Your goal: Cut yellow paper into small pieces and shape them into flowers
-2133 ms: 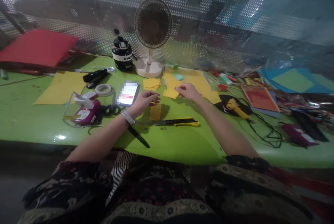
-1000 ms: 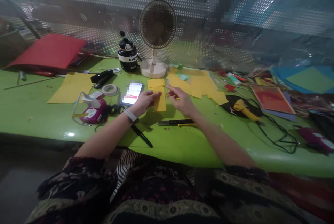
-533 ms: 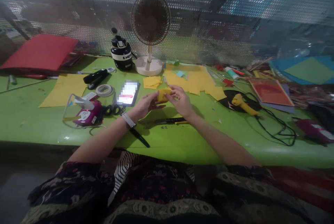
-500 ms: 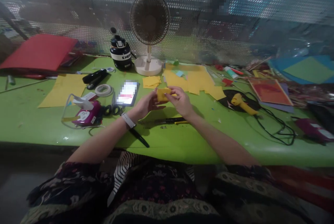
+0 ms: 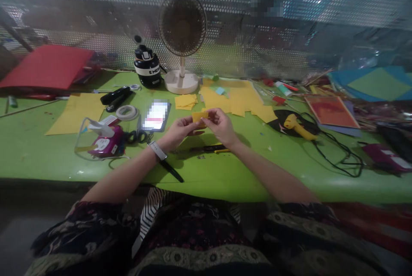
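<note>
Between both hands, above the green table [image 5: 222, 179], is a small piece of yellow paper [image 5: 200, 117]. My left hand [image 5: 179, 133] pinches its left side, and a white strap circles that wrist. On the right side, my right hand [image 5: 222, 128] grips the same paper with thumb and fingers. Below the hands lies a yellow-and-black craft knife [image 5: 212, 149]. A black pen-like stick [image 5: 172, 171] rests under my left wrist. Just behind the hands sits a little stack of yellow paper pieces [image 5: 186, 101].
At the back stand a fan [image 5: 182, 83] and a black bottle [image 5: 148, 70]. Left are a phone [image 5: 156, 115], a tape roll [image 5: 127, 113], a stapler [image 5: 116, 95] and a purple power box [image 5: 107, 143]. A yellow glue gun [image 5: 299, 128] with its cable lies right, near yellow sheets [image 5: 240, 95].
Both hands still hold the yellow paper, which is now tilted differently, with the fingers shifted along its lower edge. The whole view has moved slightly.
</note>
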Motion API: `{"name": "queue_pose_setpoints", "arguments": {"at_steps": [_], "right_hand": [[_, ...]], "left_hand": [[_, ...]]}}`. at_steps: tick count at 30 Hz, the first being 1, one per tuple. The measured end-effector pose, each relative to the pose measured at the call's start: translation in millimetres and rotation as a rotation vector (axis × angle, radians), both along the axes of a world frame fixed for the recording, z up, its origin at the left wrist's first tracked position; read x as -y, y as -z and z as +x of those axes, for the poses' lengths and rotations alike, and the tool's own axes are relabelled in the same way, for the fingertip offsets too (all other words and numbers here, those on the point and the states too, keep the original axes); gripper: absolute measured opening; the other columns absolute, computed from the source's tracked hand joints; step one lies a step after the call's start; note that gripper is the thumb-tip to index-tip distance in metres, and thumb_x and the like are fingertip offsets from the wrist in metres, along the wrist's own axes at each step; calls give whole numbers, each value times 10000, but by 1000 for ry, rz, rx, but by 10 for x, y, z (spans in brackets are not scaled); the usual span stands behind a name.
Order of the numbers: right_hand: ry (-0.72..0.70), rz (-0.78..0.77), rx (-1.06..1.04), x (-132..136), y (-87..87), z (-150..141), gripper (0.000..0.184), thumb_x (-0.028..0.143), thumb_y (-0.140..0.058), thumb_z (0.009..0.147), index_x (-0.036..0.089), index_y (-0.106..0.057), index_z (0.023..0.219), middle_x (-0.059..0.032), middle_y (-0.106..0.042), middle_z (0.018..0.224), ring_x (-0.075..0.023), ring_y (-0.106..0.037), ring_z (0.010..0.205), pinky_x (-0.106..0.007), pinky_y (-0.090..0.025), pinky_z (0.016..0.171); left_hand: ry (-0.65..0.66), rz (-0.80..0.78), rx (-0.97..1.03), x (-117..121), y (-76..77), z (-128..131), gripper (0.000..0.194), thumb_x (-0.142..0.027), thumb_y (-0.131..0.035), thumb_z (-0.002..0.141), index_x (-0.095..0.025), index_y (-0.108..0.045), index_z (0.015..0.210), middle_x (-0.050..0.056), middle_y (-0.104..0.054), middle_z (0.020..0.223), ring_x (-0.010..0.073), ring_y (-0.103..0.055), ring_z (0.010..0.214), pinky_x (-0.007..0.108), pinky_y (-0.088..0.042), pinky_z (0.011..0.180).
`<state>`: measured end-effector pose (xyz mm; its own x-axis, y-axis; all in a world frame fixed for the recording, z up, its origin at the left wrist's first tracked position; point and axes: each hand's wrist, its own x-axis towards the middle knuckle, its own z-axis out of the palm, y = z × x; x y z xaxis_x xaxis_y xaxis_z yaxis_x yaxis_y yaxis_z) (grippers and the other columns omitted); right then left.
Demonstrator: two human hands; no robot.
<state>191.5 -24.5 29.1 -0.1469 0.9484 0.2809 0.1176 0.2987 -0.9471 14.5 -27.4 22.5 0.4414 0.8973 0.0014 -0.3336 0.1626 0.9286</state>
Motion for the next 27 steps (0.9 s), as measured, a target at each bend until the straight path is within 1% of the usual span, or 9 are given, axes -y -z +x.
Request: {"name": "queue_pose_setpoints", "arguments": {"at_steps": [3,6,9,12,18,23,27], "right_hand": [[17,-20,-13,-14,16,4,550,564,-769,710,222,-555,1083,-61,-642,993,-203,-646,927,-375,-550,883],[36,-60,-25,-24,16,6,585,563,-760,718,209,-559,1138,-60,-637,969,-199,-641,910,-368,-550,865],[23,-70,-19,-25,2,4,492,575,-745,726,203,-609,1017,-58,-650,939,-190,-632,886,-349,-545,841],[-11,-58,-31,-19,-7,2,427,577,-734,740,202,-624,910,-46,-661,878,-173,-622,815,-329,-541,788],[-14,-43,-32,-17,-10,-2,408,578,-724,742,202,-633,869,-31,-654,844,-162,-604,782,-311,-516,754],[8,-14,-7,-37,-10,-9,413,593,-717,733,194,-626,787,-12,-614,750,-148,-551,703,-295,-478,676],[23,3,17,-41,-3,-8,397,578,-709,750,193,-613,755,-1,-589,721,-141,-525,680,-287,-452,655]], "left_hand": [[2,2,-6,-10,14,-2,298,-310,-790,756,-145,-724,996,89,-741,1045,206,-691,1000,396,-531,940],[1,10,-13,-12,30,0,274,-284,-782,766,-140,-720,991,85,-740,1038,203,-692,998,393,-536,941],[4,18,-26,-16,50,2,263,-275,-772,778,-141,-722,998,85,-737,1049,193,-696,984,383,-546,930],[5,29,-38,-26,73,1,281,-274,-765,786,-149,-723,1034,86,-735,1062,178,-697,966,371,-553,922],[0,37,-32,-47,116,-2,283,-281,-773,778,-153,-731,1027,85,-736,1057,155,-699,924,353,-557,915],[19,48,-45,-57,135,-10,264,-296,-771,781,-149,-735,998,82,-736,1038,160,-700,927,371,-551,936],[18,50,-51,-57,139,-11,258,-295,-769,783,-146,-734,990,81,-740,1015,171,-704,933,392,-545,954]]}}
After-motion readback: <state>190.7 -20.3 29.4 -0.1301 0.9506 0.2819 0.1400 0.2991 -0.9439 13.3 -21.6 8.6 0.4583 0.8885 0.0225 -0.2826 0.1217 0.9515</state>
